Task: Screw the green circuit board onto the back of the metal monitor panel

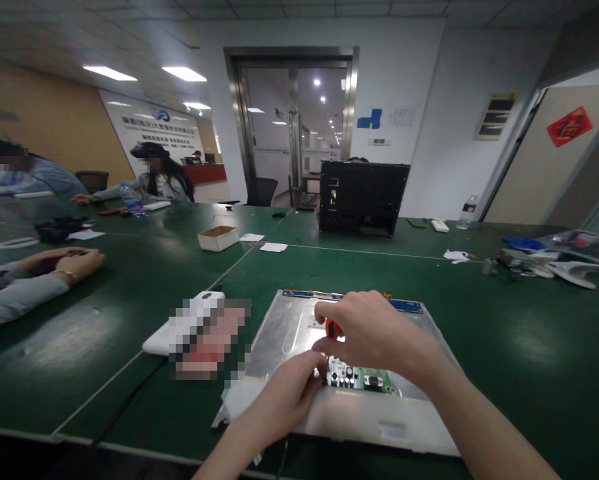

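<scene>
In the head view, a metal panel (299, 320) is laid at the near edge of the green worktop (504, 333), glass doors (269, 120) beyond. An orange handle (332, 328) is gripped by the right hand (369, 327), its lower end hidden; the left hand's (292, 387) grip cannot be told.

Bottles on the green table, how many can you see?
2. The left bottle is across the table, left of the black casing; the right bottle is to its right. The casing may hide others.

Right hand (369, 327) pinching — left hand (299, 383) apparently curled.
</scene>
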The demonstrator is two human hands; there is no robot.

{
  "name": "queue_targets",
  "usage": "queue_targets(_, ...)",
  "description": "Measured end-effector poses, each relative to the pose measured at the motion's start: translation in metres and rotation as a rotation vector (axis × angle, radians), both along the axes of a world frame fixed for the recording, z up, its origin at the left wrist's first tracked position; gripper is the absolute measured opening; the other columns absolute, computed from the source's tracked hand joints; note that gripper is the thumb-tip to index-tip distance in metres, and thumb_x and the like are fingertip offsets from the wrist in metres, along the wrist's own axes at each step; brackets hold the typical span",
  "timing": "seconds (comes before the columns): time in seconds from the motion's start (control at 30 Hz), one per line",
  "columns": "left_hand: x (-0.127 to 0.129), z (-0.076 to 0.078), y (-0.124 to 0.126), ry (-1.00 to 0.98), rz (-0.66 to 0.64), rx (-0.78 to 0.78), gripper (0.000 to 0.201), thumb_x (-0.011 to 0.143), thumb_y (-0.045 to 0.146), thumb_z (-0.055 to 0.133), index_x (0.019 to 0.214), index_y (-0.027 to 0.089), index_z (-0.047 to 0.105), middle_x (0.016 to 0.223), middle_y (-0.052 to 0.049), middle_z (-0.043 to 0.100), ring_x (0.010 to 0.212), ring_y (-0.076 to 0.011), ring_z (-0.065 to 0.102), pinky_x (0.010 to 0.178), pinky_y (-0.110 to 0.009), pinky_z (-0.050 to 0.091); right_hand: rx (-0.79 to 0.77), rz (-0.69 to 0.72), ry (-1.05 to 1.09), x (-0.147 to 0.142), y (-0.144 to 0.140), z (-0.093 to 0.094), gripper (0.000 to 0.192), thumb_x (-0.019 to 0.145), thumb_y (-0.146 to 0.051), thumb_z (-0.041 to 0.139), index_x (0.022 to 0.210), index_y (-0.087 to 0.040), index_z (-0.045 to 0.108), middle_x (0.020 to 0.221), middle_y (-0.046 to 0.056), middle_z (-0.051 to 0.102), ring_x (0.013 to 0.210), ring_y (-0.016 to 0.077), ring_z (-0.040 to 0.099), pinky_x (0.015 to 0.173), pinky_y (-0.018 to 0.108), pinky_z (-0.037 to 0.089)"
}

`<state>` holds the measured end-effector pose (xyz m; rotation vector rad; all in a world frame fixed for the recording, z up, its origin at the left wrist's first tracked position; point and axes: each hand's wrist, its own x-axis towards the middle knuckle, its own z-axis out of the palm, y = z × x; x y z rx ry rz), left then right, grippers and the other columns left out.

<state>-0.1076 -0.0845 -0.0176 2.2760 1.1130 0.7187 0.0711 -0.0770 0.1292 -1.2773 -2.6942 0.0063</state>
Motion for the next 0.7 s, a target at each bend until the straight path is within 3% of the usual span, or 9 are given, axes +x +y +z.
queue_targets(0.13,0.001,0.004,0.0,0.021,0.004,-0.021,0.018,0.079,0.008,0.041,0.086,0.019,0.053,0.086,-0.003,0.062,0.08,-0.019,0.057,0.071,-0.028,0.042,0.024,-0.06,-0.038,-0.004,0.001,0.0,0.029,0.088,-0.046,0.051,0.083,-0.021,0.064,0.073,0.004,0.069,0.066,0.0175,0.062,0.052,0.026,0.028)
queue_targets(0.23,0.001,0.006,0.0,0.018,0.008,-0.032,0.016,0.081,0.01,0.042,0.087,0.019,0.054,0.088,-0.004,0.063,0.081,-0.0196,0.058,0.072,-0.028,0.042,0.014,-0.022,-0.035,-0.002,0.0,0.0,0.013,0.085,-0.031,0.054,0.091,-0.021,0.061,0.08,0.003,0.07,0.069,0.0165,0.062,0.052,0.026,0.028)
queue_targets(0.3,0.0,0.006,0.001,0.011,0.002,-0.035,0.016,0.082,0.012,0.043,0.09,0.019,0.055,0.09,-0.005,0.064,0.083,-0.0203,0.058,0.073,-0.029,0.043,-0.003,0.022,-0.016,0.0,-0.001,0.001,0.016,0.082,-0.026,0.056,0.097,-0.02,0.06,0.085,0.004,0.07,0.072,0.0165,0.062,0.053,0.025,0.029)
queue_targets(0.4,-0.001,0.005,0.002,0.017,0.009,-0.032,0.016,0.083,0.012,0.045,0.092,0.019,0.056,0.091,-0.005,0.064,0.084,-0.0205,0.059,0.074,-0.03,0.044,-0.014,0.052,0.003,0.001,-0.002,0.001,0.021,0.081,-0.032,0.059,0.099,-0.022,0.06,0.086,0.004,0.07,0.073,0.0171,0.062,0.054,0.025,0.029)
queue_targets(0.53,-0.001,0.007,0.002,0.034,-0.008,0.011,0.018,0.081,0.01,0.046,0.091,0.019,0.058,0.091,-0.004,0.064,0.083,-0.0197,0.058,0.074,-0.029,0.044,0.023,-0.012,0.008,-0.002,0.0,-0.002,0.027,0.085,-0.048,0.056,0.086,-0.022,0.064,0.075,0.002,0.069,0.067,0.0159,0.061,0.052,0.026,0.026)
queue_targets(0.6,-0.001,0.011,0.001,0.048,-0.035,0.019,0.018,0.08,0.01,0.046,0.089,0.019,0.058,0.091,-0.004,0.063,0.084,-0.0195,0.058,0.073,-0.028,0.043,0.038,-0.033,0.0,-0.003,0.002,-0.003,0.025,0.087,-0.044,0.053,0.081,-0.021,0.063,0.071,0.001,0.067,0.063,0.0146,0.059,0.051,0.026,0.024)
queue_targets(0.7,0.0,0.015,0.0,0.067,-0.037,0.008,0.016,0.079,0.009,0.046,0.085,0.019,0.058,0.089,-0.004,0.062,0.085,-0.0194,0.057,0.072,-0.027,0.043,0.035,-0.003,0.008,-0.001,0.002,-0.003,0.011,0.082,-0.028,0.056,0.088,-0.022,0.062,0.076,0.001,0.069,0.065,0.0144,0.059,0.051,0.026,0.024)
